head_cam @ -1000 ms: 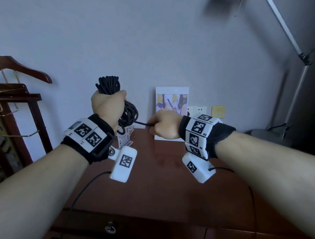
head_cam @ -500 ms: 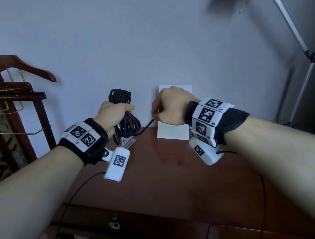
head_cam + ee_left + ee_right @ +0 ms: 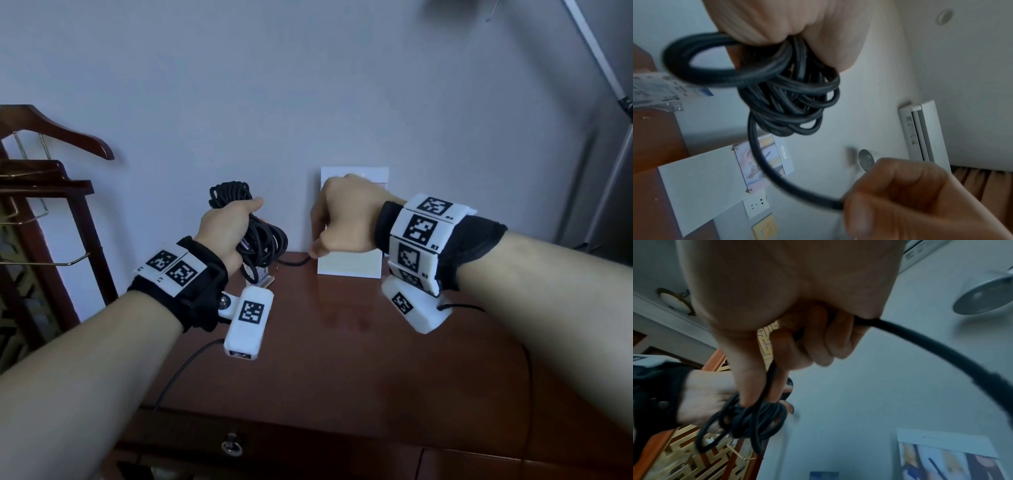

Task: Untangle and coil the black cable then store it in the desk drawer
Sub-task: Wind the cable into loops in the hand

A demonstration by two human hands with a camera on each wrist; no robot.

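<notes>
Above wooden desk (image 3: 342,359), grey wall (image 3: 308,85) behind

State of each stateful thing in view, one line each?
black cable: mostly coiled, one strand running out to the right hand
left hand: grips the coil, held above the desk
right hand: pinches the loose strand
desk drawer: closed

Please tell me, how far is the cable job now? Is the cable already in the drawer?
Not yet. Done: most of the black cable is coiled, gripped by the left hand. In hand: the right hand holds the loose end, not yet wound on. Left: finishing the coil and storing it; the desk drawer looks closed.
</notes>
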